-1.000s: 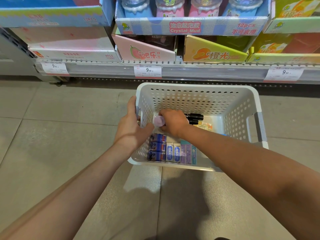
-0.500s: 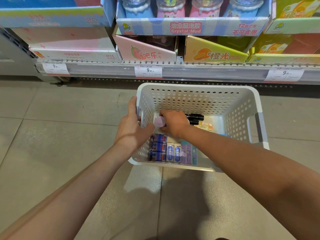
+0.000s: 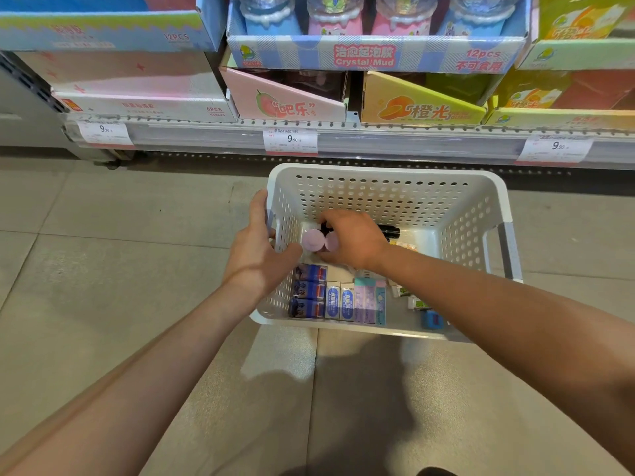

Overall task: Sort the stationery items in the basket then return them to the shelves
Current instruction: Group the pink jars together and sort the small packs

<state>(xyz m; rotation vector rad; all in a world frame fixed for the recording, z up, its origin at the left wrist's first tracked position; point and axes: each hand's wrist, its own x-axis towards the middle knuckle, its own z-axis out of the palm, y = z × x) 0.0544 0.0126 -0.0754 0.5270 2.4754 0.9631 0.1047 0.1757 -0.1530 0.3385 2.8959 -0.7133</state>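
- The white perforated basket (image 3: 388,197) sits on the floor just before the shelf (image 3: 378,140).
- Two pale pink round items (image 3: 313,240) lie at its left wall.
- Small blue and lilac boxes (image 3: 338,300) stand packed side by side along its near wall.

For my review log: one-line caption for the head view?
Left hand grips white basket wall; right hand holds pink-capped items inside.

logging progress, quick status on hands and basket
Left hand grips the basket wall. Right hand inside, fingers round pink-capped tubes. Boxes lined up along near wall. Nothing blocking.
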